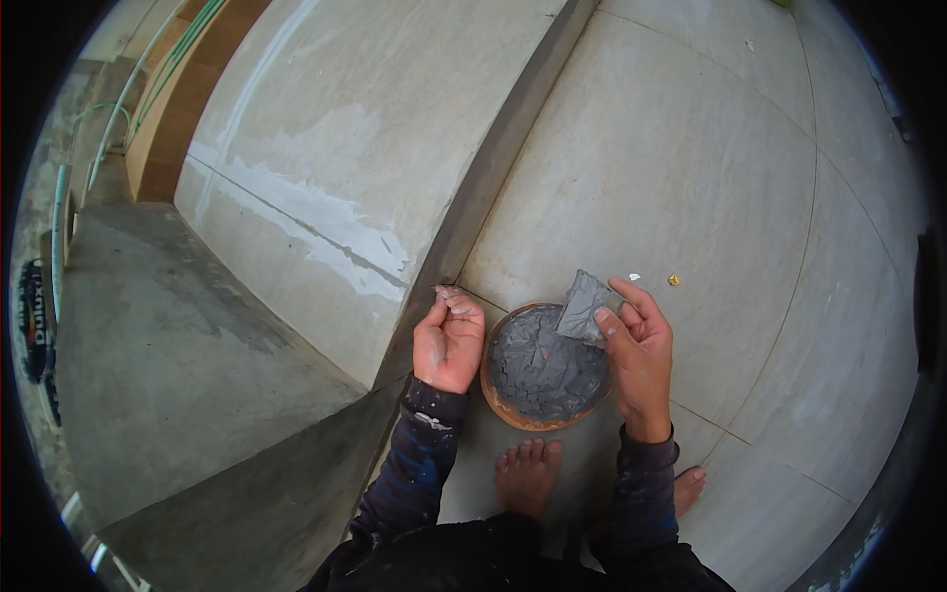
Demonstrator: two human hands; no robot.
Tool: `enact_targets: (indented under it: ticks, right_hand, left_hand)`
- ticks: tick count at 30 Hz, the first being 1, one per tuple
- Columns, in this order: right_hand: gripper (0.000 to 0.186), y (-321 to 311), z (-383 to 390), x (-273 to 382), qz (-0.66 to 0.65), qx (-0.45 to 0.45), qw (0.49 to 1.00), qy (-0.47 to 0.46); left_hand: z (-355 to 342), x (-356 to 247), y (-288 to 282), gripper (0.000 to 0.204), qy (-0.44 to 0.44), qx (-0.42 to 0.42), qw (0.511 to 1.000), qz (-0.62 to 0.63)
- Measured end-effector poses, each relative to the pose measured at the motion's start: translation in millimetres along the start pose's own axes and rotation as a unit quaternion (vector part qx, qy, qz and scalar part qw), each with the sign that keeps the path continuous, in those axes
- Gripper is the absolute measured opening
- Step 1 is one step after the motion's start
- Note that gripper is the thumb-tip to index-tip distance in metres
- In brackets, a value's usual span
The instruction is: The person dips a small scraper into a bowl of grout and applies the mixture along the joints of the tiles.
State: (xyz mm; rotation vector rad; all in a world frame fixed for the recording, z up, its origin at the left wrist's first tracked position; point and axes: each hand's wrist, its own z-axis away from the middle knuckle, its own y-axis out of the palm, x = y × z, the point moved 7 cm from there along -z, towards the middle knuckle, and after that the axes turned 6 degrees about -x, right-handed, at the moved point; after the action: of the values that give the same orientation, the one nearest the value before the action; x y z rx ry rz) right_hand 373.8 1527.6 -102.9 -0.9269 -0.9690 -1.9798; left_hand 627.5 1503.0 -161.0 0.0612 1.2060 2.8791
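Observation:
A round orange-brown bowl (528, 424) on the floor holds thick dark grey paste (547, 370) with an uneven, cracked surface. Over its far right rim, my right hand (643, 350) pinches a small flat rectangular scraper (584, 306) between thumb and fingers. Grey paste coats the scraper's upper face. Left of the bowl, next to the step's side, is my left hand (452, 340), palm turned up and fingers curled in against the thumb. Pale grey smears mark its fingertips; whether something small lies between them I cannot make out.
A raised tiled step (326, 128) with white smears along its joint runs up the left. Lower left is a grey ledge (197, 326). My bare feet (529, 479) stand near the bowl. Small yellow (674, 280) and white scraps (634, 276) lie on the floor tiles (710, 178).

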Motion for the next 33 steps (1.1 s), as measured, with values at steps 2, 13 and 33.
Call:
enact_targets:
  ticks: [2,13,33]
  right_hand:
    - [0.045,2,1,1,0.001,-0.001,1.000,0.002]
    - [0.044,-5,0,3,-0.007,-0.007,1.000,-0.006]
    - [0.043,2,1,2,-0.013,0.004,1.000,0.002]
  left_hand:
    - [1,3,5,0.012,-0.038,0.011,0.998,0.045]
    - [4,8,10,0.011,-0.082,0.025,0.992,0.096]
    - [-9,-1,-8,0.013,-0.048,0.021,0.998,0.045]
